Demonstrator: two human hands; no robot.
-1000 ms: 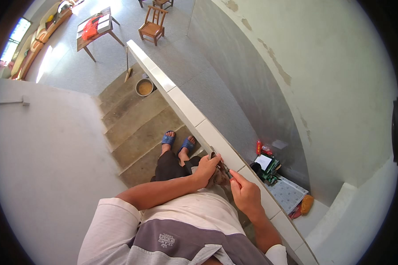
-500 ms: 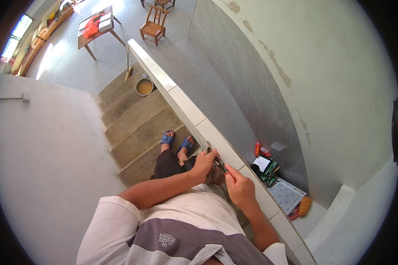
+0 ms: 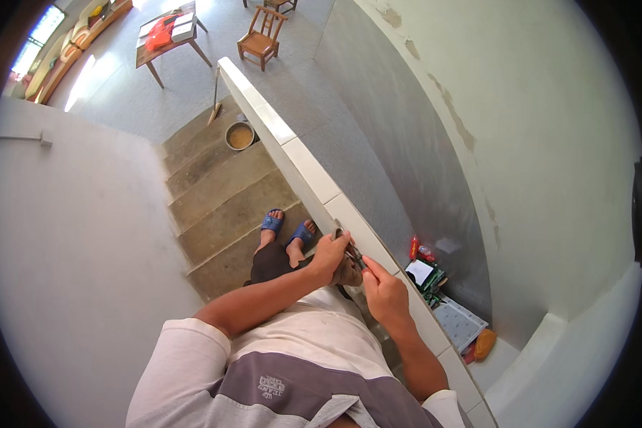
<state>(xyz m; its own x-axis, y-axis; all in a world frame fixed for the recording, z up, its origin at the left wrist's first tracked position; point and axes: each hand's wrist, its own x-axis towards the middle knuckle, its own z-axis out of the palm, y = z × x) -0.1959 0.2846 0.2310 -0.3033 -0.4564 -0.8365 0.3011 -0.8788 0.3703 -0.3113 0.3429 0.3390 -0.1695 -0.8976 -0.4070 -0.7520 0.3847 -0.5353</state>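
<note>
My left hand [image 3: 330, 255] is closed beside the tiled top of the low stair wall [image 3: 346, 221]. Its fingers wrap a rumpled brownish-grey piece [image 3: 348, 274], whose kind I cannot make out. My right hand [image 3: 385, 292] is closed around the end of a thin dark tool [image 3: 359, 257], which points up and left toward the left hand. The tool's far end meets the brownish piece between the two hands; its tip is hidden by the fingers.
Concrete steps [image 3: 225, 220] descend ahead of my blue slippers [image 3: 272, 222]. A metal basin [image 3: 240, 135] with brownish contents and a long-handled tool [image 3: 215, 113] stand lower down. Beyond are a wooden table [image 3: 152, 61] and chair [image 3: 259, 44]. Right of the wall lies a pile [image 3: 426, 279].
The view has shifted slightly, so the basin and table appear farther right. Both hands keep their grip beside the wall, and the right has edged a little upward.
</note>
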